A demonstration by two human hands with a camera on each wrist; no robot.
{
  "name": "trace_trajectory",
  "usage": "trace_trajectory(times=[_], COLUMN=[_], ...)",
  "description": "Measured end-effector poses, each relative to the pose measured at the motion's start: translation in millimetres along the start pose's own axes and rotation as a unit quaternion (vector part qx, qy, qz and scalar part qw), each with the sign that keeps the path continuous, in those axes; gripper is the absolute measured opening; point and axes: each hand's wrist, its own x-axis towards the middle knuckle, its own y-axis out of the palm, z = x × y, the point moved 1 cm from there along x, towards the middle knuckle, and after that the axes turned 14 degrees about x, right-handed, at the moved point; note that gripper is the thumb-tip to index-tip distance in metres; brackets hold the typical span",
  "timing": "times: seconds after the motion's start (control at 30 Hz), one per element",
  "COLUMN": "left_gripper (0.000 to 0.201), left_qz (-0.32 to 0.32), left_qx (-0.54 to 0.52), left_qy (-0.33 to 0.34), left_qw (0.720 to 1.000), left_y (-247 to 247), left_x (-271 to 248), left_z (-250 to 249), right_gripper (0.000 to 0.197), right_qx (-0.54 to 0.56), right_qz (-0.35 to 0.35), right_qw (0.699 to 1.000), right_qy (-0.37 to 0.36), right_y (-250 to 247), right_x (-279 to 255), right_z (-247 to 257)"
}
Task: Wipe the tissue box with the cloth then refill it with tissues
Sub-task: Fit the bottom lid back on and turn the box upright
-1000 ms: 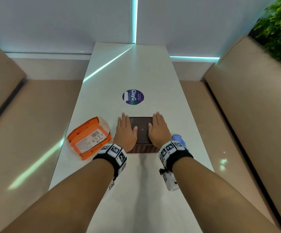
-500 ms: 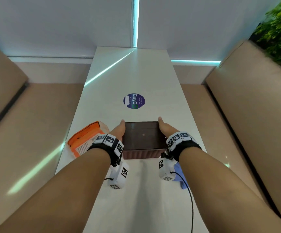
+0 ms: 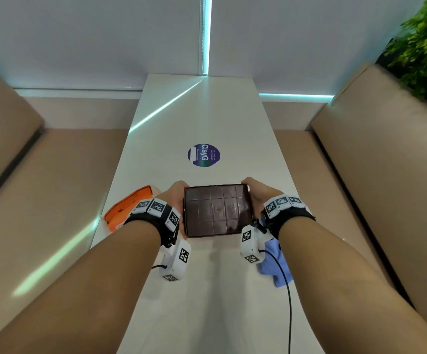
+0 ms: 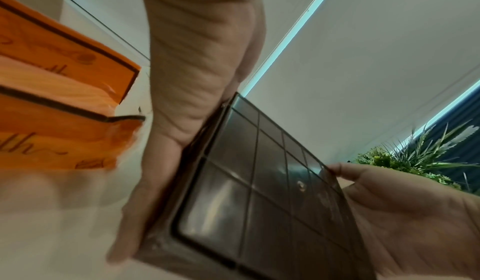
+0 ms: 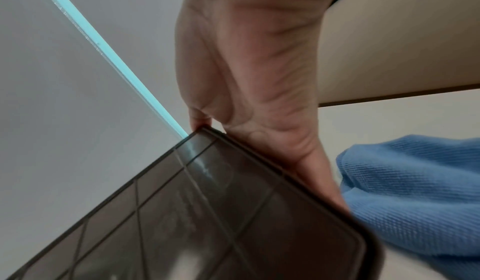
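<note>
The dark brown tissue box point(image 3: 217, 210) is off the table, tipped so its gridded underside faces me. My left hand point(image 3: 175, 198) grips its left side and my right hand point(image 3: 257, 192) grips its right side. In the left wrist view the left palm point(image 4: 187, 79) lies along the box edge point(image 4: 259, 192), with the right hand point(image 4: 402, 212) opposite. The right wrist view shows the right hand point(image 5: 254, 79) clamped on a box corner point(image 5: 194, 212). The blue cloth point(image 3: 275, 264) lies crumpled on the table under my right wrist. An orange tissue pack point(image 3: 128, 208) lies left of the box.
The long white table point(image 3: 207, 118) carries a round purple sticker point(image 3: 203, 155) beyond the box. Tan benches run along the left point(image 3: 41, 200) and right point(image 3: 386, 175). A green plant point(image 3: 422, 47) stands at the upper right. A black cable point(image 3: 287, 302) hangs from the right wrist camera.
Both hands moved from lying flat on top of the box to its sides. They lifted it and tipped its underside up towards me.
</note>
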Motion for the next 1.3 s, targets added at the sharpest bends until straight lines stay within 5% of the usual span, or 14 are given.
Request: trace_trajectory(times=[0.17, 0.37, 0.47, 0.6, 0.7, 0.8, 1.03, 1.2, 1.3], left_gripper=[0.044, 0.071, 0.067, 0.041, 0.054, 0.030, 0.037, 0.037, 0.042], left_qz=[0.013, -0.006, -0.053, -0.112, -0.111, -0.083, -0.062, -0.123, -0.169], left_qx=[-0.068, -0.151, -0.141, -0.128, -0.149, -0.153, -0.151, -0.078, -0.022], left_qy=[0.063, 0.135, 0.157, 0.193, 0.198, 0.193, 0.195, 0.219, 0.245], left_qw=[0.996, 0.979, 0.976, 0.966, 0.962, 0.966, 0.967, 0.965, 0.954], left_y=[16, 32, 38, 42, 47, 53, 53, 44, 35], left_x=[-54, -66, -68, -64, -66, -72, -64, -63, -75], left_z=[-3, 15, 25, 48, 62, 69, 80, 80, 99], right_gripper=[0.012, 0.072, 0.075, 0.028, 0.034, 0.027, 0.046, 0.040, 0.037], right_qx=[0.067, 0.107, 0.160, 0.245, 0.258, 0.278, 0.291, 0.143, -0.145], right_qz=[0.061, 0.101, 0.090, -0.005, -0.023, 0.009, 0.044, -0.100, -0.134], right_qw=[0.995, 0.971, 0.959, 0.945, 0.936, 0.927, 0.933, 0.949, 0.888], right_qy=[-0.046, -0.188, -0.217, -0.218, -0.238, -0.251, -0.206, -0.262, -0.416], right_y=[17, 16, 10, 4, 7, 12, 16, 19, 35], right_x=[-61, -63, -65, -63, -69, -76, -81, -86, -86], right_z=[3, -34, -49, -74, -83, -89, -104, -94, -82])
